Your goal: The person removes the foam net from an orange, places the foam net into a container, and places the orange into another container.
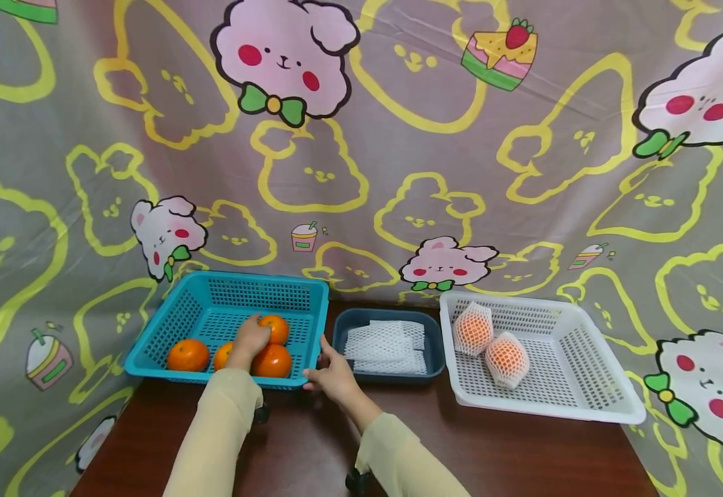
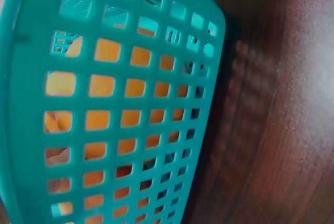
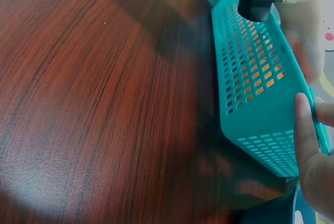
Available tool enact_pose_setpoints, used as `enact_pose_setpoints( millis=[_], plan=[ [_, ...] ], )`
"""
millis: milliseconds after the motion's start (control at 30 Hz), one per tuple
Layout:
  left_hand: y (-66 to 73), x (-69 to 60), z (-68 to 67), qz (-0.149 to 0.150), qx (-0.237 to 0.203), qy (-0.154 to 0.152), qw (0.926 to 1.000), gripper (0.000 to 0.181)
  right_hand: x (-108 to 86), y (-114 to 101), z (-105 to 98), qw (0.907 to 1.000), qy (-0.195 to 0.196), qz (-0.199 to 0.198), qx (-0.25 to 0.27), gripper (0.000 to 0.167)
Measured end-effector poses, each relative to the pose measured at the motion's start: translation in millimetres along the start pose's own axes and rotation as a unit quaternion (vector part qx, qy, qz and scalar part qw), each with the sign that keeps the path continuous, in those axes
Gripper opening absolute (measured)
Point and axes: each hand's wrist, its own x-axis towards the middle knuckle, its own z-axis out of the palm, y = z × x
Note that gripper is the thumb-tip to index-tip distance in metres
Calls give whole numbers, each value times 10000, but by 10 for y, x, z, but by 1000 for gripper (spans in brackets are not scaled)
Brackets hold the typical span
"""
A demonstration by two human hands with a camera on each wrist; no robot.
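Observation:
A teal plastic basket (image 1: 224,276) stands at the left of the table with several oranges (image 1: 188,355) in it. My left hand (image 1: 252,339) reaches over its near side and grips one orange (image 1: 276,328), fingers round its left part. From the left wrist, the basket wall (image 2: 112,101) hides that hand, and orange skin shows through the holes. With my right hand (image 1: 335,376) I hold the basket's near right corner. In the right wrist view its thumb (image 3: 304,125) presses the outer wall while a finger lies over the rim.
A dark blue tray (image 1: 342,321) beside the teal basket holds white foam net sleeves (image 1: 382,348). Farther right, a white basket (image 1: 603,407) contains two oranges in foam nets (image 1: 507,359). A patterned cloth (image 1: 398,159) hangs behind the brown table (image 1: 311,442).

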Motion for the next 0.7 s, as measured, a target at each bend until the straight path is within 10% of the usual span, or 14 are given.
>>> enact_pose_setpoints(
  millis=[700],
  plan=[
    [67, -139, -159, 370, 243, 91, 9990, 62, -6, -45, -5, 9995, 62, 37, -297, 84]
  ],
)
